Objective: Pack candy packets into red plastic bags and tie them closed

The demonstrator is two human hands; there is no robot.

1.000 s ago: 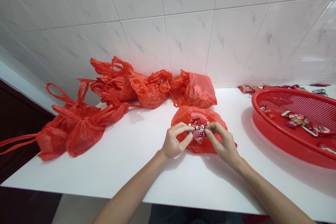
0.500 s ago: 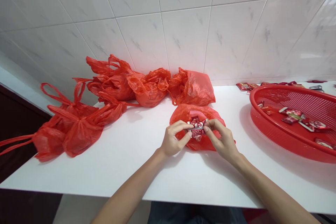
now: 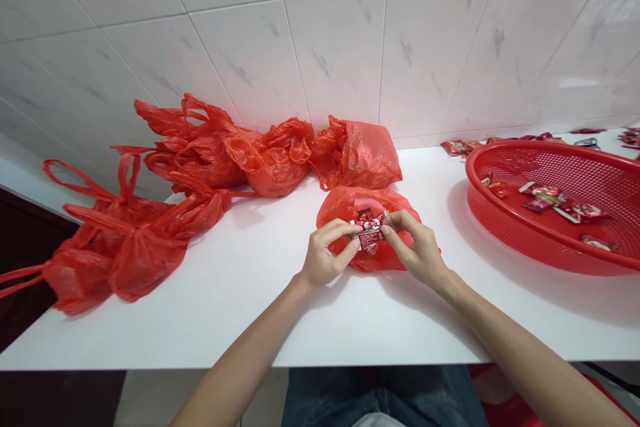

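A small red and silver wrapped packet is pinched at both ends between my hands. My left hand has thumb and fingertips closed on its left end. On the right end, my right hand grips it the same way. Directly below lies an open red plastic bag, spread on the white table. Another dark red packet shows inside the bag, just under the held one. My fingers hide part of the held packet's ends.
Several tied red plastic bags stand at the left and along the tiled wall. To the right is a red mesh basket with several small packets in it. More packets lie behind it.
The view has shifted slightly, so more of the table's front edge and the jeans show. Both hands keep hold of the packet above the bag, with little visible movement.
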